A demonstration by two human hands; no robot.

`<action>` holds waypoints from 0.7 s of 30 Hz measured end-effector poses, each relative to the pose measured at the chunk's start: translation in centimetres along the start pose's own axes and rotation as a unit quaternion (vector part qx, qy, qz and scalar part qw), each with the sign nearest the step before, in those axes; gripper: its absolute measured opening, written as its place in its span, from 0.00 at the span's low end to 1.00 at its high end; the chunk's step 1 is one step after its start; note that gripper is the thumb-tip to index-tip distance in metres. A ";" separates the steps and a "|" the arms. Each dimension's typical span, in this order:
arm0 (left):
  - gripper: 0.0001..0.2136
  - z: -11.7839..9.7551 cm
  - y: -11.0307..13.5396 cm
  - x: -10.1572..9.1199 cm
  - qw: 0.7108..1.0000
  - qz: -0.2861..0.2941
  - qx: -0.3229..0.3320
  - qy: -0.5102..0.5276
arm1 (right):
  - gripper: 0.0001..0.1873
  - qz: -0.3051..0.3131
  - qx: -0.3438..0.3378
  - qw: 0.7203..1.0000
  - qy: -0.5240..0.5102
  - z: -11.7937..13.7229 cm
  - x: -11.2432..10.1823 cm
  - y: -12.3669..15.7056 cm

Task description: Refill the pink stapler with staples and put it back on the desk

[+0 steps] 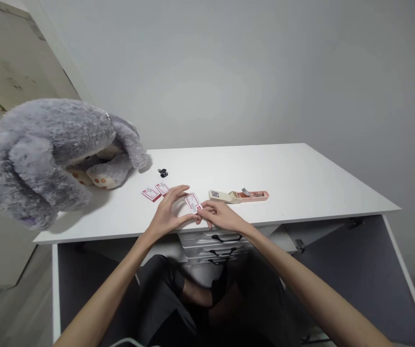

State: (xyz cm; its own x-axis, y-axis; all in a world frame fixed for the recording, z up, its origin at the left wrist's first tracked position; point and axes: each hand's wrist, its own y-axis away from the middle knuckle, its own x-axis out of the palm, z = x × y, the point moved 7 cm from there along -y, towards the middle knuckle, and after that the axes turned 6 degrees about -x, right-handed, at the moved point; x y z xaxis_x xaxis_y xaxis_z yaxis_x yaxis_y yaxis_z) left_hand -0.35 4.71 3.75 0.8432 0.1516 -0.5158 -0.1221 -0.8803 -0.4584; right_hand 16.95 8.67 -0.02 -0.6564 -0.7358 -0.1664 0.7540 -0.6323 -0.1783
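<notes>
A small white box with red edges [193,203], like a pack of staples, is tilted up between my hands above the front of the white desk. My left hand [169,209] curves round its left side, with the thumb at its lower edge and the fingers at its top. The fingers of my right hand [220,214] pinch its lower right corner. Just beyond my right hand lies an opened cream and pink stapler-like tool [225,196], with a small silvery piece [246,192] on its pink part.
Two more red-and-white boxes lie left of my hands, one [151,193] nearer and one [162,188] partly behind my fingers. A small black object [163,172] is behind them. A large grey plush toy [59,144] fills the left of the desk [319,188]. Drawers [225,238] sit below.
</notes>
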 end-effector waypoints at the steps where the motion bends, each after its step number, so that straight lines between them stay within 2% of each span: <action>1: 0.36 0.5 -0.1 0.0 0.999 0.009 -0.025 0.027 | 0.25 0.002 0.002 1.000 -0.003 -0.1 0.0 -0.1; 6: 0.26 2.5 -0.4 0.6 0.972 0.077 -0.136 0.174 | 0.24 0.012 0.027 0.999 -0.030 -0.4 -0.2 0.0; 12: 0.23 3.3 -0.6 0.8 0.943 0.092 -0.170 0.271 | 0.26 0.026 0.021 0.998 -0.045 -0.1 -0.2 0.0; 16: 0.21 3.9 -0.7 0.3 0.948 0.050 -0.166 0.269 | 0.27 0.022 0.013 0.999 -0.045 -0.1 -0.2 0.1; 21: 0.17 4.6 -0.7 -0.7 0.960 -0.017 -0.174 0.221 | 0.27 -0.016 -0.009 0.998 -0.057 0.0 -0.7 0.5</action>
State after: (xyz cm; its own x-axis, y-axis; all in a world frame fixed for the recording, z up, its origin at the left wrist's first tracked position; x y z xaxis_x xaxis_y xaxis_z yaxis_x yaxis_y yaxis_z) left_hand -3.27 7.33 1.11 0.9926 0.0455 -0.1124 0.0270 -0.9866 -0.1608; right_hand 17.80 8.86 0.04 -0.6721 -0.7388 -0.0499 0.7316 -0.6521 -0.1988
